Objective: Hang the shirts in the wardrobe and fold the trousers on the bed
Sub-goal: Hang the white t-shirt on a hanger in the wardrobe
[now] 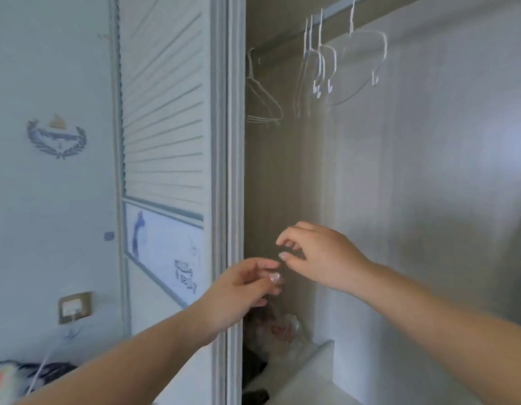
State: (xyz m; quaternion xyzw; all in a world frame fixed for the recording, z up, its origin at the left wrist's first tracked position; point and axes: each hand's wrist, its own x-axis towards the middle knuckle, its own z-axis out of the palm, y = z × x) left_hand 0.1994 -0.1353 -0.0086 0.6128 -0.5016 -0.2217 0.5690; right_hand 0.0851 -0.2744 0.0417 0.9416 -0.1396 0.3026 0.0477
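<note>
The open wardrobe (399, 185) fills the right half of the view. Several bare white hangers (320, 62) hang from its rail (285, 39) at the top, and one hanger (262, 97) hangs apart at the far left. No shirt or trousers show. My left hand (244, 287) and my right hand (320, 255) are raised together in front of the wardrobe opening, well below the hangers. Their fingertips nearly touch. Both hands hold nothing; the fingers are loosely curled and apart.
A louvred wardrobe door (165, 112) stands at the left of the opening. Bags or bundles (277, 328) lie low inside beside a white shelf (312, 372). A wall socket (75, 306) with a cable and part of a bed's clutter (8, 378) are at lower left.
</note>
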